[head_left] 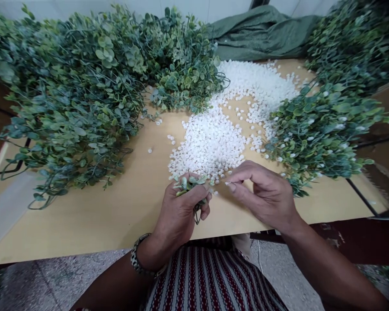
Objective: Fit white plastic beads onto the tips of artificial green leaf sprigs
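Observation:
My left hand point(181, 207) is closed around a small sprig of artificial green leaves point(194, 183), whose thin stem hangs out below the fingers. To its right, my right hand point(266, 194) pinches a tiny white piece point(227, 183) between thumb and forefinger, a short gap away from the sprig. The piece resembles the small white beads point(210, 142) heaped on the table just beyond both hands. How the sprig sits inside the left palm is hidden by the fingers.
Bunches of artificial greenery point(84, 86) cover the left of the wooden table point(100, 220). At the right lies foliage with white tips point(324, 134), below a darker bunch point(353, 52). A green cloth or sack point(262, 34) rests along the back, behind more beads.

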Demonstrator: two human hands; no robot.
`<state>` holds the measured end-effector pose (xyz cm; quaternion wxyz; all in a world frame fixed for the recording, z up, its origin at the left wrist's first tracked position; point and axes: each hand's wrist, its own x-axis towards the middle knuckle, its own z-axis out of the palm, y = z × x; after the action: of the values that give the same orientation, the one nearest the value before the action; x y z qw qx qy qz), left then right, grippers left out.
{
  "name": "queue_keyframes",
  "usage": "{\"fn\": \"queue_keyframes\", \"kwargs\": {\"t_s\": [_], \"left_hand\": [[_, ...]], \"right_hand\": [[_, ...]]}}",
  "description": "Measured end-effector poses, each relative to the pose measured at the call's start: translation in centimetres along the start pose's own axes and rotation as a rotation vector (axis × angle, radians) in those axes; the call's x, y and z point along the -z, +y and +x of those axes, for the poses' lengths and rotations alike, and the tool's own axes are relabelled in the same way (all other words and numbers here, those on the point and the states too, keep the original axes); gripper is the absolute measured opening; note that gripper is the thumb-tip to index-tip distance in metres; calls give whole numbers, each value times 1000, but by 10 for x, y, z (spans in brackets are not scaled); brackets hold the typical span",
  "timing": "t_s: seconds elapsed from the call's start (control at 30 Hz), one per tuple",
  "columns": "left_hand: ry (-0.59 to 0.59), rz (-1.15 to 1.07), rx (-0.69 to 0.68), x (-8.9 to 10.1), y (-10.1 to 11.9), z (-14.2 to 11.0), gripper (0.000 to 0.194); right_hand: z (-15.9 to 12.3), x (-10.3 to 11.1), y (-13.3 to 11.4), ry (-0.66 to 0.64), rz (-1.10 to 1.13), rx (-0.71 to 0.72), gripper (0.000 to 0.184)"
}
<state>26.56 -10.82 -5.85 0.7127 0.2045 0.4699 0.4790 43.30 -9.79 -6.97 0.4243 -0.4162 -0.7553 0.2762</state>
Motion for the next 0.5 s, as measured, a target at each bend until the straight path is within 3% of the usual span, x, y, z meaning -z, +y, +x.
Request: {"fn": "queue_keyframes", "kwargs": {"t_s": [0.2, 0.5], "left_hand": [[-73, -17, 0, -7, -5, -3, 16], [7, 30, -77, -4, -11, -3, 17]], "right_hand": [[0, -17, -3, 100, 297, -140, 4], [-14, -27, -2, 136, 530, -265, 5]]}}
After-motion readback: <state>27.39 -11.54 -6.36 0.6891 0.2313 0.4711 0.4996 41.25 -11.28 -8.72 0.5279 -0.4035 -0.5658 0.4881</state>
